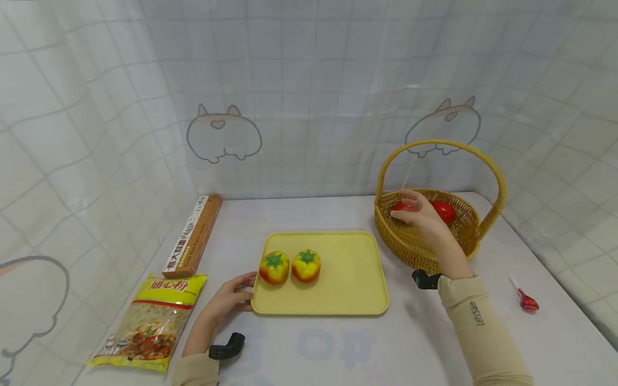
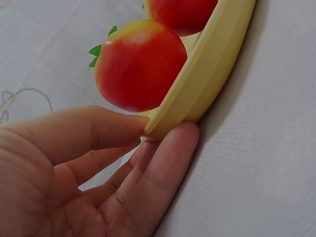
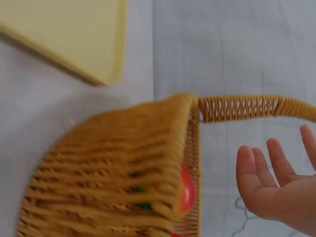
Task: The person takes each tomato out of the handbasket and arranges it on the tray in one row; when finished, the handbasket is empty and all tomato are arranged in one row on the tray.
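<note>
My left hand pinches the left edge of a yellow tray, with thumb and fingers on either side of the rim in the left wrist view. Two red-and-yellow toy tomatoes with green leafy tops, one at the left and one beside it, sit on the tray's left half. Over the wicker basket, my right hand is raised with loosely bent fingers and nothing in them. Inside the basket lie red fruits, including one at the right; the hand partly hides another.
A long pasta box and a bag of pasta lie on the left. At the far right is a red lollipop. The basket's tall handle arches above the right hand, and white tiled-print curtains surround the table.
</note>
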A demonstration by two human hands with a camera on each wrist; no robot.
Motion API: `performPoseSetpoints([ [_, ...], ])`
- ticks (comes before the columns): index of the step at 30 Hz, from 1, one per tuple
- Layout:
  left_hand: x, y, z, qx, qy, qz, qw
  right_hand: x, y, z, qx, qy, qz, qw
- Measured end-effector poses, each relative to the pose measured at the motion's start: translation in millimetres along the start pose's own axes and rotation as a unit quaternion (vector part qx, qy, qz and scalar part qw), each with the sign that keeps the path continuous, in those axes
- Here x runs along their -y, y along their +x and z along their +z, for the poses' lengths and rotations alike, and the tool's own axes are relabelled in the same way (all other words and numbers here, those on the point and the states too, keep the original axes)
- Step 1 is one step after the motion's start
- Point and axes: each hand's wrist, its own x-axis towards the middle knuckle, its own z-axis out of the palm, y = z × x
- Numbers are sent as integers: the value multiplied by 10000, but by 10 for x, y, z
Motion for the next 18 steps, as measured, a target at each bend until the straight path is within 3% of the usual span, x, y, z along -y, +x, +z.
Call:
performPoseSetpoints([
  [8, -23, -37, 2, 54, 44, 93, 9999, 77, 74, -157, -221, -50, 27, 9997],
  [18, -8, -30, 3, -34, 49, 29, 10000, 160, 212, -253, -200, 34, -152, 9997],
])
